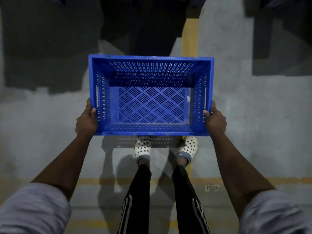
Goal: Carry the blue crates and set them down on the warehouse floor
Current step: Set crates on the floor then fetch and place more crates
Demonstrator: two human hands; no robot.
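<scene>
Crate at frame centre, empty, held above the floor — left hand and right hand each grip a side rim, thumbs inside.

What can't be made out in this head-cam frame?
All in the head view:
- Fingers of the left hand and right hand: behind the blue crate's end walls; only the thumbs show on the rim.
- Fronts of the white clogs: covered by the crate's near wall.
- Text of the floor stencil: too small and blurred to read.
- The dark shapes along the top: unlit and cut off by the frame edge.
</scene>
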